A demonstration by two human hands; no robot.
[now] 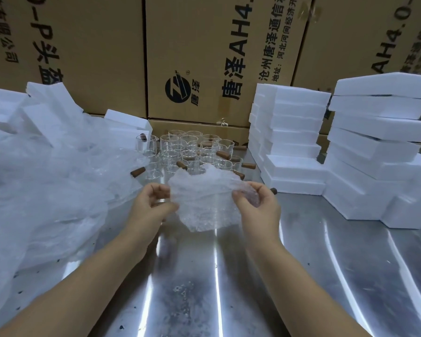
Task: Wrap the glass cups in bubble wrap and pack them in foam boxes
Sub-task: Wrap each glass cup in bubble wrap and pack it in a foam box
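Observation:
A crumpled sheet of bubble wrap [203, 199] hangs above the steel table [326, 263], stretched between my hands. My left hand [151, 205] pinches its left edge and my right hand [255, 203] grips its right edge. Whether a cup sits inside the wrap I cannot tell. Behind it, several clear glass cups [187, 152] with brown wooden handles stand in a cluster at the table's middle back. White foam boxes [292, 142] are stacked to the right of the cups.
A second, taller stack of foam boxes [379, 147] fills the far right. A large heap of bubble wrap and plastic [39, 186] covers the left side, with loose foam pieces [44, 110] on top. Brown cardboard cartons [204, 57] form a wall behind.

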